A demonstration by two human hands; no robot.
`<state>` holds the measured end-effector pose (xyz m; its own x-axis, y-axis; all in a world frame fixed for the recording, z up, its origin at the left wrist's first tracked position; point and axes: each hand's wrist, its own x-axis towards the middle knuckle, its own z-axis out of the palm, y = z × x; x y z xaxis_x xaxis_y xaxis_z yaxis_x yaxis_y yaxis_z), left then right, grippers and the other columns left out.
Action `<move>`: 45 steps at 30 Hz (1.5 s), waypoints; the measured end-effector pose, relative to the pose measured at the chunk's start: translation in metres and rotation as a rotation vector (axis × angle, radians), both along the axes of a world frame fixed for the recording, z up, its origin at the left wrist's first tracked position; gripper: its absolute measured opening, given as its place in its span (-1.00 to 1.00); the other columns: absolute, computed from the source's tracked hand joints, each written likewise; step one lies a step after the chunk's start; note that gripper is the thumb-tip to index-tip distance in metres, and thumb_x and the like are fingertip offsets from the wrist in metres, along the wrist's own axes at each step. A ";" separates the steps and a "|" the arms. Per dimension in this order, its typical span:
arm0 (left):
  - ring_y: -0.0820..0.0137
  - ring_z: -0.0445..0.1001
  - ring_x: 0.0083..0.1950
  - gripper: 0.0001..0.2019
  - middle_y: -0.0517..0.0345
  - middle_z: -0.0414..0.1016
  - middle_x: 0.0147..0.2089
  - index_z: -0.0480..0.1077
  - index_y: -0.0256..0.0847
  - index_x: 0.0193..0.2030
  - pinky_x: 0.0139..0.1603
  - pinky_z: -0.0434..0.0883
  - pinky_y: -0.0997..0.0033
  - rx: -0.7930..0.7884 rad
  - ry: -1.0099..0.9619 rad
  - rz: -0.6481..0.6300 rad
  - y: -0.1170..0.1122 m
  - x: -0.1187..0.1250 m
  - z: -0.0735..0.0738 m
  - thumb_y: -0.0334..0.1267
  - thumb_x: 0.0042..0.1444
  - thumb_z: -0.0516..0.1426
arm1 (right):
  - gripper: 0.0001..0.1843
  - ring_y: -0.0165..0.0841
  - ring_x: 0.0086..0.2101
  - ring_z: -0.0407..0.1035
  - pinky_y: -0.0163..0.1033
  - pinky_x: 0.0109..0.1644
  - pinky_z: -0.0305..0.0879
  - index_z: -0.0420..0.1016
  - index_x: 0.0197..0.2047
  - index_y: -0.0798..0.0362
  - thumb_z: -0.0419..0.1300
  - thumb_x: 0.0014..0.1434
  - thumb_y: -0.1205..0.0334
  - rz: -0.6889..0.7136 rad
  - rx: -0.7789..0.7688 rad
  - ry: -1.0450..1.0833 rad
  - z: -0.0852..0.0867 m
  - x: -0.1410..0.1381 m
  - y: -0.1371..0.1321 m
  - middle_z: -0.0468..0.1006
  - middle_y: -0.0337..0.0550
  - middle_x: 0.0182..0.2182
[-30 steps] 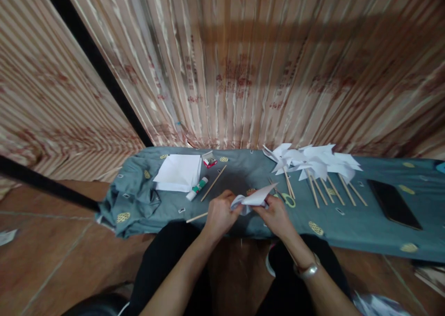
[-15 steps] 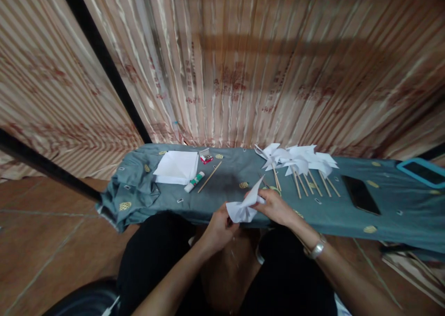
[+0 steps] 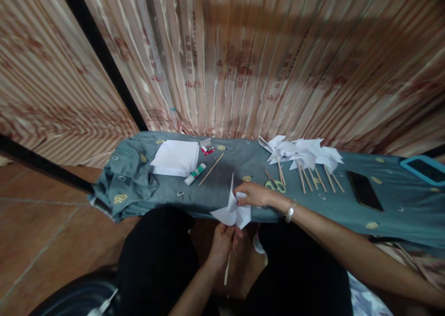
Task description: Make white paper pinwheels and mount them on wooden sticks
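Note:
A white paper pinwheel (image 3: pixel 227 215) is held between my hands at the near edge of the cloth-covered surface. My left hand (image 3: pixel 220 245) is closed around its thin wooden stick (image 3: pixel 227 272) just beneath the paper; the lower end of the stick shows below the fingers. At the upper right of the pinwheel, my right hand (image 3: pixel 256 194) pinches the paper near its middle, and its fingertips are partly hidden by a blade. Scissors (image 3: pixel 275 185) with pale green handles lie just beyond my right hand.
White paper sheets (image 3: pixel 175 158), a glue stick (image 3: pixel 195 174), a loose wooden stick (image 3: pixel 211 169) and a small red box (image 3: pixel 207 148) lie to the left. Several finished-looking pinwheels (image 3: pixel 302 154), a dark phone (image 3: pixel 364 191) and a blue-framed device (image 3: pixel 426 170) lie to the right.
The pinwheel has turned so its stick now shows hanging down from my left hand. My right hand has shifted left and over the paper, uncovering the scissors. The view has tilted slightly.

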<state>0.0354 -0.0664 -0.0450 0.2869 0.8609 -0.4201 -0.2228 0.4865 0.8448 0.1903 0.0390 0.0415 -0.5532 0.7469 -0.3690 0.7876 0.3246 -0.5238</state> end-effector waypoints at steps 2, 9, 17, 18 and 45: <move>0.62 -0.09 -0.76 -0.54 0.35 0.03 -0.83 0.32 -0.22 -0.65 -0.64 -0.15 0.47 -0.027 -0.012 0.038 0.003 0.003 -0.003 0.20 -0.16 0.15 | -0.94 -0.42 -0.44 0.33 -0.41 -0.38 0.13 0.55 -0.39 0.15 0.25 0.03 0.35 0.017 -0.007 -0.022 -0.002 -0.007 0.007 0.51 -0.25 -0.48; 0.64 -0.13 -0.77 -0.53 0.38 0.02 -0.83 0.33 -0.22 -0.63 -0.65 -0.17 0.49 -0.115 -0.091 0.124 0.002 0.007 -0.002 0.21 -0.20 0.17 | -0.73 -0.28 -0.26 0.43 -0.37 -0.31 0.17 0.56 -0.16 0.13 0.29 0.02 0.28 0.112 0.058 -0.225 0.003 -0.028 0.020 0.60 -0.05 -0.24; 0.67 -0.10 -0.74 -0.60 0.28 0.22 -0.73 0.36 -0.26 -0.58 -0.64 -0.17 0.49 -0.128 -0.202 0.158 0.001 0.007 0.000 0.10 -0.12 0.20 | -0.89 -0.38 -0.40 0.42 -0.39 -0.39 0.12 0.59 -0.34 0.12 0.24 0.05 0.31 0.166 -0.022 -0.250 0.002 -0.032 0.023 0.60 -0.15 -0.41; 0.67 -0.08 -0.74 -0.61 0.24 0.30 -0.69 0.38 -0.27 -0.54 -0.64 -0.17 0.49 -0.131 -0.214 0.173 0.001 0.007 0.000 0.09 -0.13 0.21 | -0.90 -0.39 -0.43 0.40 -0.39 -0.41 0.10 0.59 -0.37 0.12 0.23 0.05 0.32 0.164 -0.027 -0.253 0.002 -0.032 0.023 0.59 -0.17 -0.44; 0.65 0.07 -0.71 -0.54 0.25 0.39 -0.58 0.45 -0.29 -0.35 -0.65 -0.06 0.51 -0.323 -0.359 0.183 -0.004 0.007 -0.001 0.08 -0.26 0.31 | -0.88 -0.34 -0.36 0.43 -0.36 -0.36 0.13 0.59 -0.32 0.13 0.22 0.11 0.30 0.169 -0.048 -0.387 0.004 -0.038 0.023 0.60 -0.09 -0.38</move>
